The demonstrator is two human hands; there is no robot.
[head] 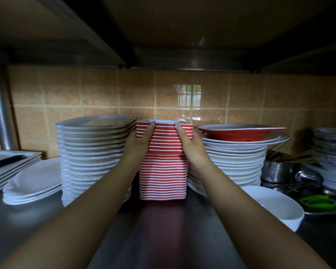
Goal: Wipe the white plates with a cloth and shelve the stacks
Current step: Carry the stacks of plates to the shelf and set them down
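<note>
The tall stack of red dishes with white rims (163,162) stands on the brushed-steel shelf (163,230), between the tall stack of white scalloped plates (93,152) on its left and the lower stack of round white plates (235,162) on its right. The upper section of the red stack sits slightly offset from the lower section; whether it rests fully on it cannot be told.

The left hand (138,144) grips the left side of that upper section, fingers curled round it with a fingertip at the top rim. The right hand (192,148) grips the right side in the same way — both grips are clamped on the stack, not open.

Judged step: seating the upper section squarely onto the lower one. To do this well, keep pressure equal on both sides, lower vertically, and align the edges before release. Clearance to both neighbouring white stacks is slight, so sideways movement risks nudging them. Withdraw each hand straight back along the shelf.

A red shallow bowl with a white rim (241,133) lies tilted on top of the right-hand white stack. Further left lie a few oval white plates (33,181) and a pile of square white plates (10,167). At the front right sits a deep white bowl (275,208); beyond it stand a steel pot (275,169) and blue-patterned bowls (330,148). A beige tiled wall (124,90) backs the shelf. No cloth is visible.
</note>
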